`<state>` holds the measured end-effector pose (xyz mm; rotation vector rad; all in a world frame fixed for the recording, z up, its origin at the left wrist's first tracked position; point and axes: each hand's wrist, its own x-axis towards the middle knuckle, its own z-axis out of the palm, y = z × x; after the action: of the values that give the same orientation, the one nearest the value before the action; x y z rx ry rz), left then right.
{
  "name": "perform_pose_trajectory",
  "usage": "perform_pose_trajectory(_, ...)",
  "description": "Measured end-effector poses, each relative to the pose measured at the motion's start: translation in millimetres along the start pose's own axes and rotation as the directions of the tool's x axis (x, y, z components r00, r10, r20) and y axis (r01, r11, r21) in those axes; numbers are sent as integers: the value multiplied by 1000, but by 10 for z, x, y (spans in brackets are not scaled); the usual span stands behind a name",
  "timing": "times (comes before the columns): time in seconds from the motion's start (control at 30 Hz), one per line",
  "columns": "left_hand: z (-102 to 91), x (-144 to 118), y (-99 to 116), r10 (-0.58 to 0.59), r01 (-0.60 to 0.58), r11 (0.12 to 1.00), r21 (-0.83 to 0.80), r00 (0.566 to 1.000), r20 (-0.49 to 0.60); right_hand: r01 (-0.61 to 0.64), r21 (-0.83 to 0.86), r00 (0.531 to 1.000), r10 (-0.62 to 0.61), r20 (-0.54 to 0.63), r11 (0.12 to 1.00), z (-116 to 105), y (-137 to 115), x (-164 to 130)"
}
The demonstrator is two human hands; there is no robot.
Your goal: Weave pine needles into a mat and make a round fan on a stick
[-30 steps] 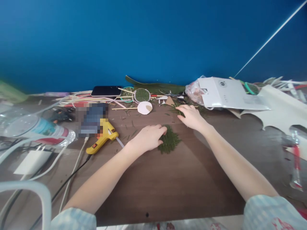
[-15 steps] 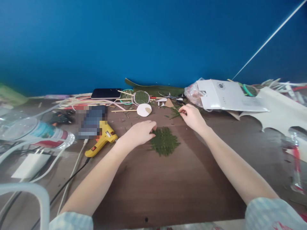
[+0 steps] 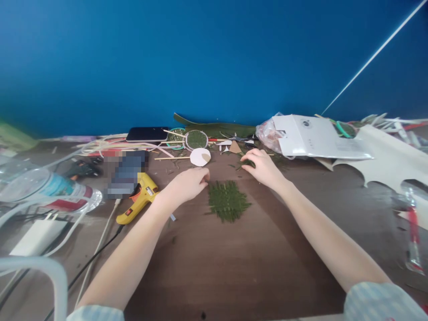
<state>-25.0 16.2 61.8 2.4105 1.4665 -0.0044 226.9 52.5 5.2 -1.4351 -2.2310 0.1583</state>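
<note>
A woven mat of dark green leaf strips (image 3: 228, 201) lies flat on the table in front of me. Just off its upper left edge is my left hand (image 3: 190, 183), fingers curled together; whatever may be between them is hidden. Beyond the mat's upper right corner, my right hand (image 3: 262, 167) pinches at loose green leaf strips (image 3: 246, 164) on the table. A white paper disc on a stick (image 3: 200, 157) lies behind my left hand. Behind that, a round fan with a green woven face (image 3: 195, 140) rests on its side.
A yellow glue gun (image 3: 142, 196) with its cord lies by my left forearm. Left of it are a plastic bottle (image 3: 70, 189) and a white charger (image 3: 39, 236). A black phone (image 3: 147, 134) sits near the blue wall. Farther right are a white box (image 3: 317, 136) and cut white card (image 3: 391, 154).
My left hand has drawn back a little to the left, away from the mat's edge. My right hand has shifted slightly left and down, onto the loose leaf strips.
</note>
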Motion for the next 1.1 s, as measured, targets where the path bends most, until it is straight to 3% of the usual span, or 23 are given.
perform_pose_trajectory(0.33, 9, -3, 4, 5, -5, 1000, -4, 1000, -5, 24, -5, 996, -24, 89, 1000, 48, -37, -7)
perform_pose_trajectory(0.57, 18, 15, 5, 26, -33, 998, -52, 991, -134, 41, 230, 998, -30, -50, 972, -109, -250, 26)
perform_pose_trajectory(0.73, -14, 13, 53, 32, -51, 994, -100, 982, -184, -4, 341, 997, 29, -66, 940, -179, -375, 21)
perform_pose_trajectory(0.9, -17, 11, 63, 44, -71, 990, -122, 976, -211, -28, 341, 991, 71, -115, 940, -107, -315, 6)
perform_pose_trajectory(1.1, -8, 3, 60, 45, -75, 988, -138, 978, -205, 11, 197, 980, 29, -197, 980, -99, -259, 25)
